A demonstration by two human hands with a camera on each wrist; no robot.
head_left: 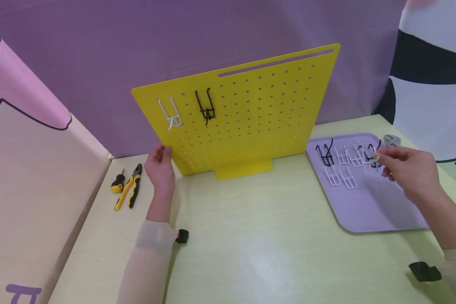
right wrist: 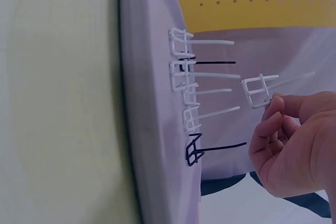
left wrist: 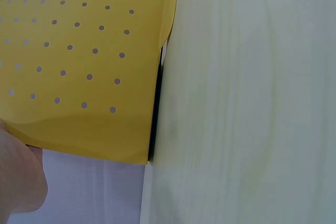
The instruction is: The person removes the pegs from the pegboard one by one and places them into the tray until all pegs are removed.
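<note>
My left hand grips the lower left edge of a yellow pegboard, which stands upright on a small foot. Hanging on its upper left part are a white wire hook and, to the right of it, a black wire hook. Over at the right, my right hand pinches another white wire pegboard hook between thumb and fingertips, lifted above a purple tray. Several white hooks and black hooks lie in the tray's far part.
Pliers with yellow and black handles lie on the table left of my left hand, beside a stubby screwdriver. A grey object sits behind the tray. A purple backdrop rises behind the pegboard.
</note>
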